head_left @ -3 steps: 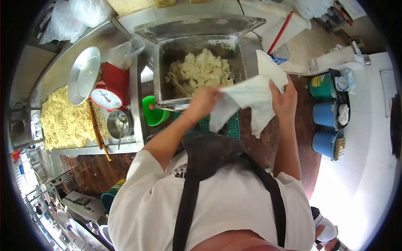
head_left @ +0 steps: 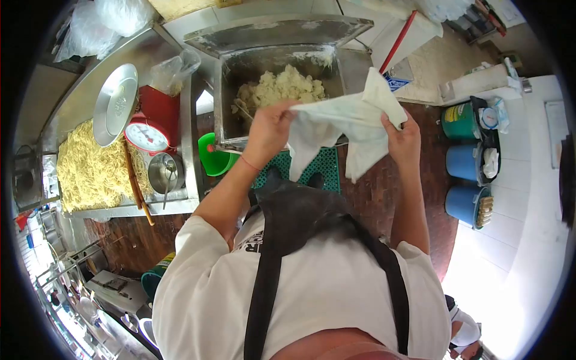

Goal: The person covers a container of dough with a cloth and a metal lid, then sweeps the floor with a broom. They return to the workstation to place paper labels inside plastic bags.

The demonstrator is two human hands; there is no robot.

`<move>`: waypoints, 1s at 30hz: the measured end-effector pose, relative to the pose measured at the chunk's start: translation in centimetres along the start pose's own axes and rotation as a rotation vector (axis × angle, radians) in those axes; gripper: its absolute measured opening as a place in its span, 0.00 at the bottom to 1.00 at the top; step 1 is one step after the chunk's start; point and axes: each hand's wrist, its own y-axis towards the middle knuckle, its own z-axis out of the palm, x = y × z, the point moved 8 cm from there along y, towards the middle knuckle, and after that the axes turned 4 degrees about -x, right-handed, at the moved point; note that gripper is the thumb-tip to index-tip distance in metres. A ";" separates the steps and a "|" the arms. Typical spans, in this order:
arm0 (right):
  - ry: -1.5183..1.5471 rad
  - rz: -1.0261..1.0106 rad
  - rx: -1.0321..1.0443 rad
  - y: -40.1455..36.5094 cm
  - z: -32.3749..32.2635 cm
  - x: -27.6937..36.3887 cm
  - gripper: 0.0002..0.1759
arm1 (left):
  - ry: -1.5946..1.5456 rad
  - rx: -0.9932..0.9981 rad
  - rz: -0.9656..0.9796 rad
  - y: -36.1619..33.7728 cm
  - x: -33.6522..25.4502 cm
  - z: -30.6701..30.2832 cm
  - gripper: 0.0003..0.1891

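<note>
A white cloth is stretched between my two hands, its lower parts hanging down. My left hand pinches one end, in front of an open metal bin that holds lumpy pale dough. At the cloth's other end, my right hand grips a bunched part, with one corner sticking up above it. The cloth covers part of the bin's near right corner.
On the left stand a red scale, a metal bowl and a heap of yellow noodles. A green container is below the bin. Blue buckets line the right wall. Another person is at lower right.
My left hand has moved left and slightly toward me, and the cloth is pulled wider and raised. My right hand has shifted a little left and down.
</note>
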 end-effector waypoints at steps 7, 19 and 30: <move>0.367 -0.062 -0.199 -0.1 -8.2 -2.9 0.12 | 0.588 0.630 -0.026 -7.9 8.1 12.8 0.15; 0.038 0.289 0.171 4.0 -9.2 -17.3 0.12 | -0.186 -0.319 -0.533 -14.9 15.6 -4.9 0.15; -0.566 0.300 -0.013 14.6 -0.5 -25.5 0.29 | 1.100 -0.452 -0.145 3.1 19.7 -25.3 0.10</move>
